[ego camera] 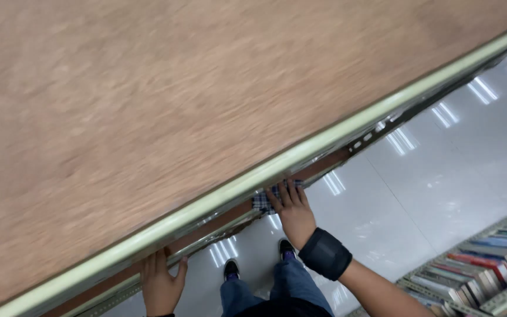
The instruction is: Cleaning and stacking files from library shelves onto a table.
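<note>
Wooden shelf top (148,100), right hand (293,211) fingers flat, pressing checked cloth (262,201), left hand (161,282) gripping shelf edge (253,179)

The wooden top (148,100) is smeared by motion blur, so its grain and surface cannot be read, and it runs out of the picture at the top and left. The fingertips of the left hand (161,286) are hidden under the pale green edge strip (300,155), and its wrist is cut off by the bottom edge. The checked cloth (263,201) shows only a corner; the rest lies under the right hand (293,212) and the edge. The books (488,273) at the lower right are cut off, their spines too small to tell.
</note>
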